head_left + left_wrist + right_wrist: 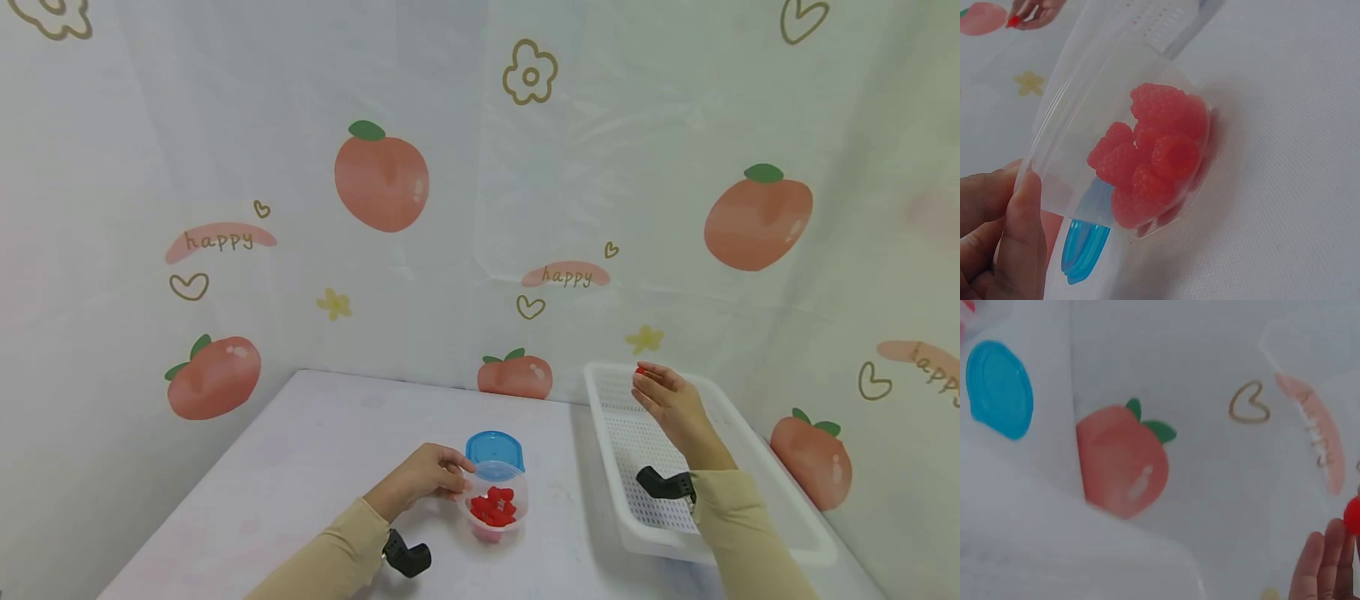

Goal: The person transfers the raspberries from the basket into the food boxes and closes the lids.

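My left hand pinches the rim of a clear plastic tub that stands on the table. Several red raspberries lie in the bottom of the tub, seen through its wall in the left wrist view. Over the far end of a white basket, my right hand holds one small red raspberry between thumb and fingertips. In the right wrist view, only part of this raspberry shows at the edge. A blue lid lies just behind the tub.
The basket has perforated walls and floor and stands at the right of the white table. A white curtain printed with peaches hangs behind the table and along its sides.
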